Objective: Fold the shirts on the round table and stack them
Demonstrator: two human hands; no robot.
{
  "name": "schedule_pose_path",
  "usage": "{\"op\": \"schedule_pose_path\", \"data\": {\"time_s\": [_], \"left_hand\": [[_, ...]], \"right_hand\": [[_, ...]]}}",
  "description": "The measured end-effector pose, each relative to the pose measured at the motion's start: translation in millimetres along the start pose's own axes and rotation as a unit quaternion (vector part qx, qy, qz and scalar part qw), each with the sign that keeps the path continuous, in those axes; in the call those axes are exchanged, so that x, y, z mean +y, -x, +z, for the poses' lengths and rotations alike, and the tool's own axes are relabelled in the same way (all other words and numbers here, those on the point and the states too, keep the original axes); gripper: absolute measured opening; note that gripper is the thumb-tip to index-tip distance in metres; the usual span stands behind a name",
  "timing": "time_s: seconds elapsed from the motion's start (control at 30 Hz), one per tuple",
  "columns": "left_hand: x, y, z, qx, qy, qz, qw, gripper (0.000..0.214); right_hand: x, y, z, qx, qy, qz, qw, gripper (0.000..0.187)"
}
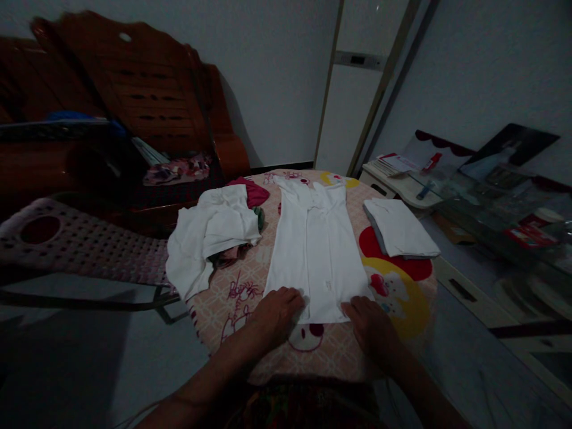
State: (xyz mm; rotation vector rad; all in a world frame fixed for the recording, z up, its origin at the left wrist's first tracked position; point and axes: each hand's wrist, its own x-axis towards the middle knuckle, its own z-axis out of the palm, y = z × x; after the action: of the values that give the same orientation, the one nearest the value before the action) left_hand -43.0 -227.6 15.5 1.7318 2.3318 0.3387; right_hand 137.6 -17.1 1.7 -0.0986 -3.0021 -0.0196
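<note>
Left hand [283,305] and right hand [367,319], fingers half-curled, grip unclear, are touching a flat white shirt [322,253], with folded clothes [401,227] lying right, a crumpled heap [218,223] waiting left

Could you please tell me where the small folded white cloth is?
In the head view, it is on the table's right side: the folded white cloth lies on the patterned tablecloth, right of the long white garment.
</note>
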Motion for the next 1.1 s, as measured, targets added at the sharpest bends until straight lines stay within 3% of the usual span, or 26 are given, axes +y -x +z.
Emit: {"op": "schedule_pose_path", "data": {"time_s": [0.17, 0.37, 0.47, 0.6, 0.7, 0.87, 1.0, 1.1], "left_hand": [[-9.4, 9.3, 18.7, 0.052, 0.013, 0.042, 0.998, 0.056], [-23.4, 12.9, 33.5, 0.131, 0.046, 0.028, 0.990, 0.044], [-24.0, 6.5, 15.3, 0.100, 0.060, 0.017, 0.993, 0.038], [-27.5, -16.9, -27.6, 0.094, 0.051, -0.010, 0.994, 0.038], [-42.9, -50.0, -60.0, 0.107, -0.006, -0.049, 0.993, 0.041], [-83.6, -125.1, -102.5, 0.052, -0.076, -0.079, 0.993, 0.036], [-103.6, -164.3, -108.8, 0.078, -0.100, -0.123, 0.984, 0.039], [-108.5, -164.2, -95.9, 0.128, -0.118, -0.134, 0.976, 0.046]], "right_hand": [[11.4, -1.8, 11.6, 0.052, 0.014, -0.011, 0.998, 0.035], [24.9, 4.7, 15.9, 0.091, -0.008, 0.038, 0.995, 0.035], [34.3, -0.8, 9.2, 0.101, -0.055, 0.041, 0.992, 0.031], [54.4, -27.3, -8.2, 0.119, -0.110, 0.051, 0.985, 0.029], [76.0, -60.5, -21.4, 0.127, -0.101, 0.050, 0.985, 0.034], [114.1, -132.0, -32.4, 0.108, -0.077, 0.071, 0.989, 0.038], [128.5, -177.1, -30.5, 0.110, -0.048, 0.094, 0.988, 0.040], [125.1, -183.2, -22.1, 0.131, -0.033, 0.087, 0.987, 0.041]]}}
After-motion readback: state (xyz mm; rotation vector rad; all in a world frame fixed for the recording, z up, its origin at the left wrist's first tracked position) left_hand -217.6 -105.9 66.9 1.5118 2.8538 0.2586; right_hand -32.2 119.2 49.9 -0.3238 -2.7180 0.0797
